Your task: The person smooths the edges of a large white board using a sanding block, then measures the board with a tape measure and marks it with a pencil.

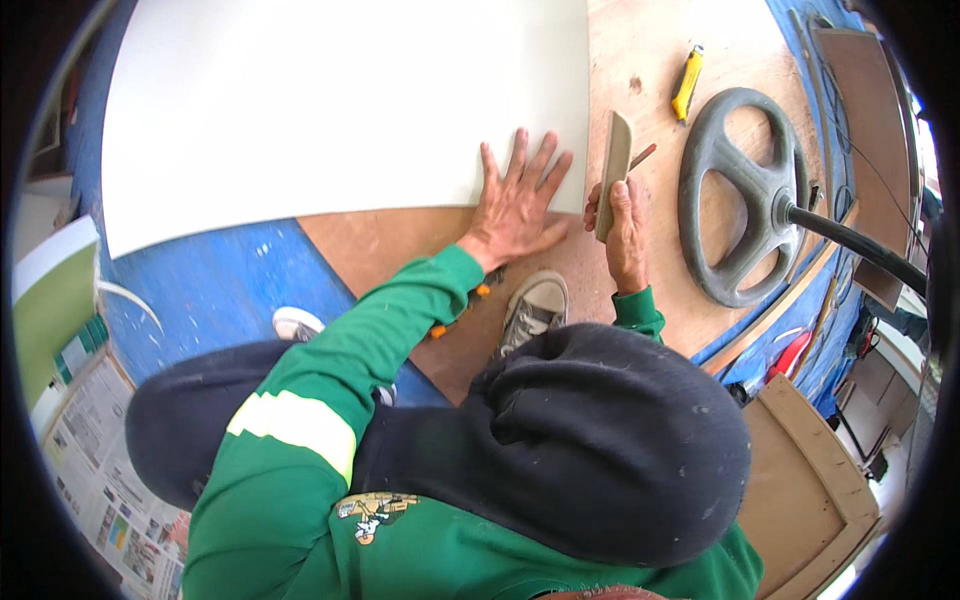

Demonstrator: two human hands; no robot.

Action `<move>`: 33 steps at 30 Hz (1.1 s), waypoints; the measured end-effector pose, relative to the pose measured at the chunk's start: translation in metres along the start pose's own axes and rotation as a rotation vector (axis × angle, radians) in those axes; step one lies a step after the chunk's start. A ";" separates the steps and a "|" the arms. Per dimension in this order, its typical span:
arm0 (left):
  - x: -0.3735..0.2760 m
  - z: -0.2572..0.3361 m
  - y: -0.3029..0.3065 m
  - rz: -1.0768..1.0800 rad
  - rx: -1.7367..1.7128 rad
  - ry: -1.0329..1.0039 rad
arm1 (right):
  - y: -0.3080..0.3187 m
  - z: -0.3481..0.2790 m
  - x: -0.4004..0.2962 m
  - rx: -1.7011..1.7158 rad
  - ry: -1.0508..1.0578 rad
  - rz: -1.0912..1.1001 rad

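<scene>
My left hand [517, 206] lies flat with spread fingers on the near right corner of a large white sheet [315, 105]; its thumb reaches past the sheet's edge. Just right of the sheet, my right hand [624, 225] holds a flat beige strip [616, 150], tilted upright, between thumb and fingers. A thin reddish-brown stick, perhaps a pencil [643, 156], sticks out behind the strip from the same hand. Beneath the sheet lies a wooden board [397, 240]. A yellow utility knife [686, 86] rests on the wood beyond my right hand.
A grey four-spoked wheel-shaped base [750, 196] with a dark pole stands at right. Blue sheeting [247, 262] covers the floor. An orange-and-black object [480, 291] lies near my shoe [536, 307]. Newspaper [120, 465] is at lower left, a wooden framed panel [795, 480] at lower right.
</scene>
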State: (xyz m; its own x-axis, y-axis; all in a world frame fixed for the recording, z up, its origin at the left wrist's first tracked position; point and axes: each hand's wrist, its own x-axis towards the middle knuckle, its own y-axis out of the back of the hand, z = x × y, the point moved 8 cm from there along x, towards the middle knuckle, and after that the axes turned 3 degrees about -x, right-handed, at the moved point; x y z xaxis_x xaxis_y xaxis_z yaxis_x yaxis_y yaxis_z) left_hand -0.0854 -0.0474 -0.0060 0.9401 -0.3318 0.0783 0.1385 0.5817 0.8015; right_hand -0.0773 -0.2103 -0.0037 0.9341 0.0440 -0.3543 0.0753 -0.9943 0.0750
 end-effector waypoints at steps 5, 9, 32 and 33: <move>0.028 -0.045 0.019 -0.064 0.186 -0.011 | 0.004 -0.004 0.024 -0.066 0.023 0.078; 0.101 -0.101 0.046 0.089 0.260 0.060 | -0.014 -0.014 0.039 -0.103 0.107 0.016; 0.177 -0.127 0.049 0.155 0.362 0.203 | -0.014 -0.010 0.057 -0.171 0.139 -0.009; 0.176 -0.127 0.048 0.147 0.353 0.206 | -0.016 -0.011 0.050 -0.112 0.085 0.001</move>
State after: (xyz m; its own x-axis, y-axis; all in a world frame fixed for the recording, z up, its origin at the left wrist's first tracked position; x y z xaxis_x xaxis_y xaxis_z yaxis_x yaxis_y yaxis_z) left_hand 0.1269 0.0167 -0.0289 0.9894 -0.0882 0.1158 -0.0831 0.3106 0.9469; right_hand -0.0278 -0.1910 -0.0126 0.9599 0.0559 -0.2747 0.1087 -0.9775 0.1808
